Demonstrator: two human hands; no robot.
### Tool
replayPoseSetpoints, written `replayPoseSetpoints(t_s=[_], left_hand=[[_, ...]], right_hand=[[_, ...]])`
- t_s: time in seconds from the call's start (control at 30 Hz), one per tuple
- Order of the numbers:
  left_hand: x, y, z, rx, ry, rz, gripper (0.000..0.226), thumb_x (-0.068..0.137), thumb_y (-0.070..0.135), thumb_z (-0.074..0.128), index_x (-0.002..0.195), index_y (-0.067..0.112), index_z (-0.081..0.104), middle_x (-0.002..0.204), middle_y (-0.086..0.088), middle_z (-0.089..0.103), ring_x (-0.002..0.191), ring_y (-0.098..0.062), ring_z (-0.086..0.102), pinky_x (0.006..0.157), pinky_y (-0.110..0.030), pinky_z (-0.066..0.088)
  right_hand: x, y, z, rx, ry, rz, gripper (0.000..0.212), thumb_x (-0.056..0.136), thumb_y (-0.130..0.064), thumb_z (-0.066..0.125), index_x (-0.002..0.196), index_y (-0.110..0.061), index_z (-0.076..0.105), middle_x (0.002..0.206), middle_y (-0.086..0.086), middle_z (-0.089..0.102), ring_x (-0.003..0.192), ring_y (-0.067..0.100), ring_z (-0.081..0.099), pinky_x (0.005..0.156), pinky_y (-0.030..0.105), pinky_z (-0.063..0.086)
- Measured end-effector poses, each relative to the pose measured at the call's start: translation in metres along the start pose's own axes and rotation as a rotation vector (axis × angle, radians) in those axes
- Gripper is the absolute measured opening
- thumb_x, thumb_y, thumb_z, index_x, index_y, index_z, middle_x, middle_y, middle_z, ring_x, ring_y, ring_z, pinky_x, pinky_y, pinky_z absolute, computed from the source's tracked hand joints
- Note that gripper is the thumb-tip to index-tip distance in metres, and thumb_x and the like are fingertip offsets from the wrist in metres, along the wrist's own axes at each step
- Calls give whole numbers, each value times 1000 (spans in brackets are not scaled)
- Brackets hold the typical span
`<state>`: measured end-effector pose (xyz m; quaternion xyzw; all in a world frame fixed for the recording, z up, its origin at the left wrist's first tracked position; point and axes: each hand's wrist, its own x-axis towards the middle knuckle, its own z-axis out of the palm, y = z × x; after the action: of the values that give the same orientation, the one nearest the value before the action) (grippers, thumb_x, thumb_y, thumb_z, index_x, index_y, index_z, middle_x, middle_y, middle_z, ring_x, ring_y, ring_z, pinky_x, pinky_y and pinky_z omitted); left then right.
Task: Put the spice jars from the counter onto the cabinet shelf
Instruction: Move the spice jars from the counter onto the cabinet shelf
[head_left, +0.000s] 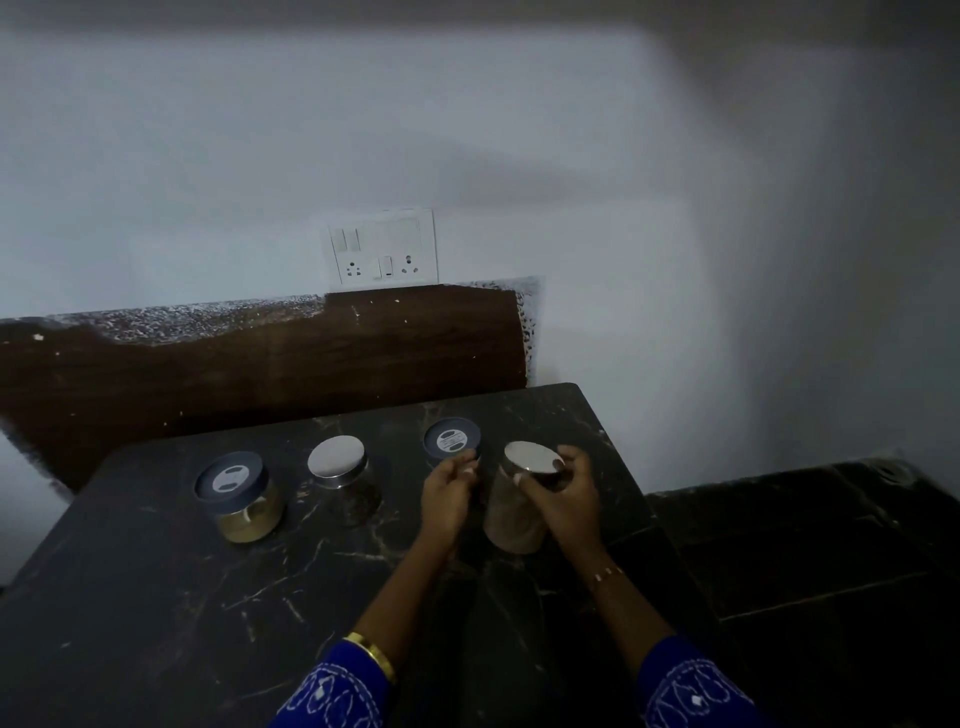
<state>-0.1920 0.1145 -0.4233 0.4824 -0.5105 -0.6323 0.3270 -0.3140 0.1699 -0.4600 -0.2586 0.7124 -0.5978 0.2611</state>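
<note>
The pick-up is in hand: the right hand (563, 499) clamps the silver-lidded jar (519, 499) at the worktop's (156, 597) two o'clock, left hand (448, 493) loose beside it; next, lift to the unseen shelf.

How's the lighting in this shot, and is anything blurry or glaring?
Head view: dim overall, with a broad shadow across the wall; corners darken and soften; the steel lid under the right hand catches a pale sheen; the left hand looks slightly motion-blurred.

Four glass jars stand upright on the dark table (156, 597): yellow-spice jar (243, 496), steel-lidded jar (343, 480), dark-lidded jar (451, 440), brown-spice jar (519, 499).
</note>
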Motion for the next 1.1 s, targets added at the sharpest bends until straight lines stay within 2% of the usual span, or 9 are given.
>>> replayPoseSetpoints(t_s=[0.13,0.3,0.43,0.53,0.67,0.8,0.87,0.97,1.1], left_hand=[[-6,18,-15,-18,-4,1,31,95,6,41,123,1,53,127,-20,56,115,-31,55,100,-43,45],[-18,44,-31,-119,-125,-61,32,99,30,32,107,14,58,107,-15,63,91,-23,60,80,-35,49],[-20,58,-41,-273,-244,-110,33,99,37,25,96,22,55,97,-9,62,89,-22,60,73,-34,49],[-18,64,-49,-340,-253,-127,33,98,42,28,101,22,54,101,-11,62,92,-24,60,77,-38,50],[-9,72,-65,-407,-135,-107,39,88,50,48,103,16,60,104,-14,66,96,-28,63,88,-43,49],[-1,74,-76,-423,-1,-47,50,76,48,64,112,14,62,111,-13,68,103,-29,65,92,-46,52],[1,73,-80,-420,41,-12,38,82,42,61,110,16,63,113,-12,67,104,-28,64,93,-49,51],[1,73,-85,-416,77,61,25,88,22,56,111,17,63,116,-9,64,106,-26,62,94,-50,51],[-3,78,-88,-398,-121,66,47,85,32,58,127,13,50,124,-12,58,110,-26,59,91,-42,50]], right_hand=[[-9,-41,4,314,-101,49,59,82,-11,67,132,-22,39,129,13,52,101,23,59,70,26,52],[-21,-83,21,449,-241,-102,34,88,-10,58,118,-19,45,104,0,60,88,11,61,68,20,49],[-24,-100,40,432,-200,-161,32,88,-18,60,116,-20,45,105,-2,60,91,10,61,71,21,50],[-27,-108,52,353,-124,-184,27,89,-26,58,112,-19,45,99,-4,59,85,5,60,66,14,46],[-30,-115,59,192,-135,-184,25,89,-27,60,109,-15,51,96,-5,59,84,8,59,58,9,45],[-46,-112,68,260,-344,-87,51,87,-23,62,133,-26,40,113,-4,58,93,4,60,71,18,53],[-49,-111,73,398,-380,-26,47,90,-21,56,135,-27,41,112,-6,59,102,14,62,83,31,55],[-49,-112,75,634,-388,103,39,94,-20,46,133,-14,45,122,11,59,112,29,59,86,39,52],[-51,-116,76,685,-371,207,38,98,-33,32,116,-8,55,108,15,63,96,25,61,79,35,49]])
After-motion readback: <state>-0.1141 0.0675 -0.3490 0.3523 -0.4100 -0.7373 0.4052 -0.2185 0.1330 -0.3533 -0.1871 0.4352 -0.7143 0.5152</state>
